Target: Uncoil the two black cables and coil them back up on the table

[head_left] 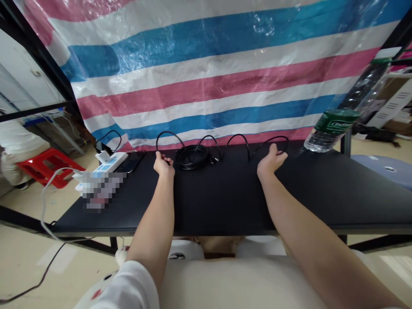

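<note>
Nearest, the two hands are well apart over the table (219, 201). The left hand (165, 164) is closed on a black cable (189, 165); the right hand (272, 161) appears to pinch the same run farther along. The cable lies between them: a coil just beside the left hand, a plug (214, 159) at its right side, and loose arches reaching to the right hand.

Assessment: the slack retains a springy set. Sound practice would be to keep both grips light, ease out each arch by turning the cable rather than pulling hard, and keep the plug clear of the loops.

To the left lie a power strip (111, 165) and a dark phone (133, 162); to the right stands a water bottle (336, 120). A striped sheet (209, 94) closes off the back.

Not verifiable: the right fingertips' exact contact, which strand in the coil leads where, and the item under the pixelated patch by the power strip. Both forearms are cut off below.
</note>
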`<action>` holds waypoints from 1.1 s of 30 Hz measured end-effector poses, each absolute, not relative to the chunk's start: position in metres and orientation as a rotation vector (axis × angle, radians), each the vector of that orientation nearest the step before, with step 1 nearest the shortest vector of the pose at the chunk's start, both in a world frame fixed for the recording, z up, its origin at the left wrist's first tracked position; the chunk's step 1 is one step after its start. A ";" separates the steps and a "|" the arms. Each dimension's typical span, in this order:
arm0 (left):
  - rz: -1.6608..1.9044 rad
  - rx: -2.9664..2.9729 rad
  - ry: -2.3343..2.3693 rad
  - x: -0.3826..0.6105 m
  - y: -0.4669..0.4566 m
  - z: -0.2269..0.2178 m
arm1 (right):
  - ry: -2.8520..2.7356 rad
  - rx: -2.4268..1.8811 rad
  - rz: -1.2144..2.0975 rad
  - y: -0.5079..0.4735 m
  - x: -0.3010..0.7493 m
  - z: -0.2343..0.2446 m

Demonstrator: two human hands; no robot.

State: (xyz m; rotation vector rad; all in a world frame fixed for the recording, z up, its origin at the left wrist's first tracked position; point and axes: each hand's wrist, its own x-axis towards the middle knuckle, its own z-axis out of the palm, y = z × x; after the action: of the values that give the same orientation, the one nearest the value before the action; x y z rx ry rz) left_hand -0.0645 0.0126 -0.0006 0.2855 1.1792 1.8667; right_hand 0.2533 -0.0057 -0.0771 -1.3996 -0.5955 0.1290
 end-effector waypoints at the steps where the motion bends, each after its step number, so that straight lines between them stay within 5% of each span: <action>1: 1.845 0.427 1.248 -0.061 0.012 -0.002 | -0.575 -1.403 0.078 -0.007 0.247 -0.075; 10: 1.419 1.602 1.935 -0.050 -0.003 -0.007 | -0.906 -1.455 0.071 -0.022 0.207 -0.059; 22: 1.496 1.251 1.871 -0.051 0.007 -0.018 | -0.414 -1.403 0.383 -0.021 0.217 -0.041; 33: 1.423 1.621 1.955 -0.027 -0.014 -0.010 | -1.057 -1.402 0.228 -0.036 0.187 -0.043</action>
State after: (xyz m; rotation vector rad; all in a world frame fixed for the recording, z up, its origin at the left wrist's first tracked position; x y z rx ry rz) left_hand -0.0275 -0.0143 -0.0101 1.6214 1.9551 1.4228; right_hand 0.1870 -0.0364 -0.0430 -1.4022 -1.0574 0.2276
